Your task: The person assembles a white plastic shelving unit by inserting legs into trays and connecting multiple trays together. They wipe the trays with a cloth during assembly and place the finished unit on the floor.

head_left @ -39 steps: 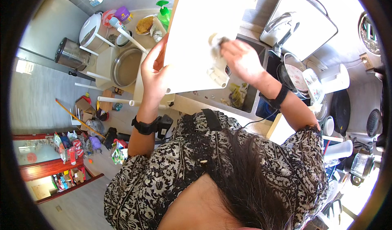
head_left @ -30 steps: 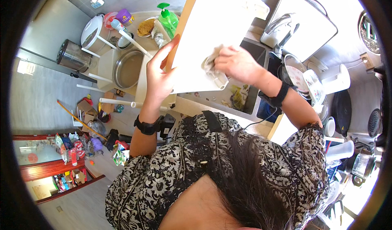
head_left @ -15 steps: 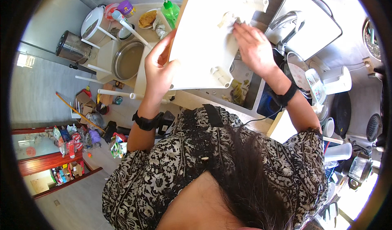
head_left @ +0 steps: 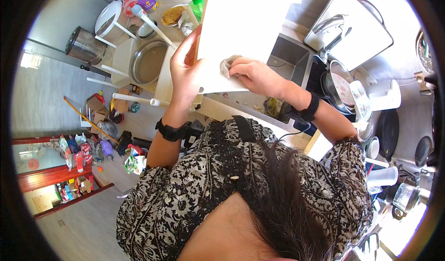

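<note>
A white board, tilted up in front of me over the counter and sink, looks like a plastic shelf panel. My left hand grips it by the left edge, thumb on the near face and fingers behind. Against its lower part my right hand presses a crumpled, pale grey cloth, bunched under bent fingers. Bright glare washes out much of the board's surface. Left of it, white shelf parts with tubes lie across the counter.
A metal basin of cloudy water stands among the tubes. Behind are a green pump bottle and a plate of food. On the right are the sink, a faucet and stacked bowls.
My right hand has slid the cloth down and left across the board, from its upper right to its lower left. The board is tilted differently, and its lower right corner socket no longer shows.
</note>
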Demonstrator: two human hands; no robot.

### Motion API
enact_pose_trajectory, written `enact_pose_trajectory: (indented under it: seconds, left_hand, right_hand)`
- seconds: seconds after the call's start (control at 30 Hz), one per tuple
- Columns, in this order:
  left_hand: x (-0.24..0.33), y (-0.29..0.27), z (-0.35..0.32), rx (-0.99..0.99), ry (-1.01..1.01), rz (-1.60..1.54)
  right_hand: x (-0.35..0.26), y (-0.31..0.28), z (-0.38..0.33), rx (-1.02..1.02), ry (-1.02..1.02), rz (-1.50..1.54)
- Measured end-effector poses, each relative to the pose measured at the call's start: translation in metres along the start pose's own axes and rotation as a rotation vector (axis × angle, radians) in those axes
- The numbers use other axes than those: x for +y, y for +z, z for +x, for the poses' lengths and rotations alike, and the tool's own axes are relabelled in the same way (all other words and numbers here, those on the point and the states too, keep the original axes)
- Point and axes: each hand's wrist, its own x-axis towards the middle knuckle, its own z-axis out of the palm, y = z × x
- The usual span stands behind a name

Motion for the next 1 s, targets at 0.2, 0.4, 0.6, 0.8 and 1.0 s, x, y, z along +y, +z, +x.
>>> enact_pose_trajectory:
  seconds: [0.2,0.4,0.6,0.8,1.0]
  left_hand:
    - [-0.004,-0.002,0.0,-0.098,-0.009,-0.082]
    - [-0.009,-0.009,-0.004,-0.144,-0.1,-0.132]
    - [-0.018,0.005,-0.006,-0.126,-0.181,-0.133]
    - [-0.019,0.005,-0.008,-0.163,-0.107,-0.134]
    - [-0.024,-0.005,-0.019,-0.126,-0.13,-0.144]
  right_hand:
    - [-0.011,-0.048,0.029,0.398,-0.182,-0.147]
    - [0.004,-0.049,0.034,0.574,-0.25,-0.658]
    - [-0.007,-0.014,0.032,0.273,-0.327,-0.607]
    - [-0.021,0.015,0.025,0.168,-0.403,-0.429]
    - [-0.012,0.021,0.009,-0.047,-0.269,-0.206]
